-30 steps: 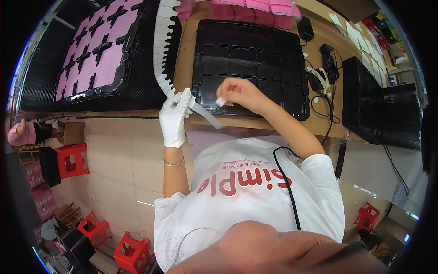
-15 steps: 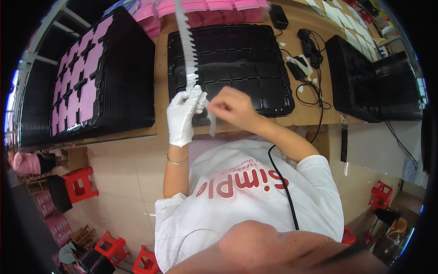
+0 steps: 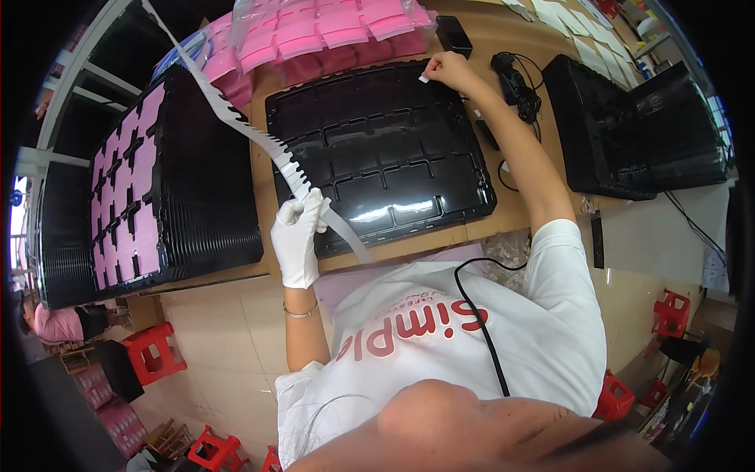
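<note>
Strip (image 3: 255, 135), white, one edge toothed, runs up and leftward from the left hand (image 3: 299, 240); its short tail sticks out past that hand, down to the right. We see the hand gloved in white, fingers curled closed on the strip. Right hand (image 3: 451, 71), bare: thumb and fingers pinched together on a small white tab (image 3: 424, 78), at the far right corner of a black tray (image 3: 377, 141); we cannot tell whether tab and tray touch. Tray lies between both hands on a brown table (image 3: 264, 181). We note a black box (image 3: 454, 37) just beyond the right hand, pink packets (image 3: 314, 39) to its left, and stacked trays (image 3: 208, 181) left of the gloved hand.
</note>
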The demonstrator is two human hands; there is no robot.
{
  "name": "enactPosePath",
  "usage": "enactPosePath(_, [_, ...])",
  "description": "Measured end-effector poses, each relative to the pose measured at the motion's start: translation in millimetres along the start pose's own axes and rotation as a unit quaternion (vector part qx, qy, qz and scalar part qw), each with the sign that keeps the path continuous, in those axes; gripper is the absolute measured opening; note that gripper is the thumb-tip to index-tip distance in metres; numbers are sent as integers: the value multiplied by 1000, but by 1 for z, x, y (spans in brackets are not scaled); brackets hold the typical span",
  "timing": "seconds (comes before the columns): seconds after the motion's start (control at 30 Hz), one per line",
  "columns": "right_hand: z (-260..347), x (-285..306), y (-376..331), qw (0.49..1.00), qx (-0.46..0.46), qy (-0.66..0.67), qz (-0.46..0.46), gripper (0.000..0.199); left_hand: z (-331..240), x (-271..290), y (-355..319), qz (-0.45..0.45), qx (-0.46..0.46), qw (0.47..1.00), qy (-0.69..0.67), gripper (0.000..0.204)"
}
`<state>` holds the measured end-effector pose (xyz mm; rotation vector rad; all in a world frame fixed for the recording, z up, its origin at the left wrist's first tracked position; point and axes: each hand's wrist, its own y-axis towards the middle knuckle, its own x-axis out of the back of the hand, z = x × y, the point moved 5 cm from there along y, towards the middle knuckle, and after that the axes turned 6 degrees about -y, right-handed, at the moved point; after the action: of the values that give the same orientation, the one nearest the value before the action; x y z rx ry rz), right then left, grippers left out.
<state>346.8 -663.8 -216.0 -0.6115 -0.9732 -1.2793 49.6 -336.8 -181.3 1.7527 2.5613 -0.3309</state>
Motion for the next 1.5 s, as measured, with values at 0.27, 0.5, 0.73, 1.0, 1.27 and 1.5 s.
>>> enactPosePath(0.27, [16,2,-8,996,51,-53,-49,15,4,2,0,-7,4,1000,-3,12])
enactPosePath(0.5, [68,-5,-118,813,-30,559,159,4,3,-1,-6,6,12,1000,-16,12])
enactPosePath(0.73, [156,-36,-239,657,-152,707,214,20,15,-46,-32,81,62,993,-67,14])
enactPosePath(1.0, [179,-6,-276,937,35,334,-100,11,18,-66,-43,133,86,982,-107,18])
enactPosePath(1.27, [129,43,-274,959,57,278,28,9,22,-70,-41,102,40,994,-21,19])
enactPosePath(1.5, [68,34,-246,997,61,40,32,14,17,-73,-42,124,54,991,4,19])
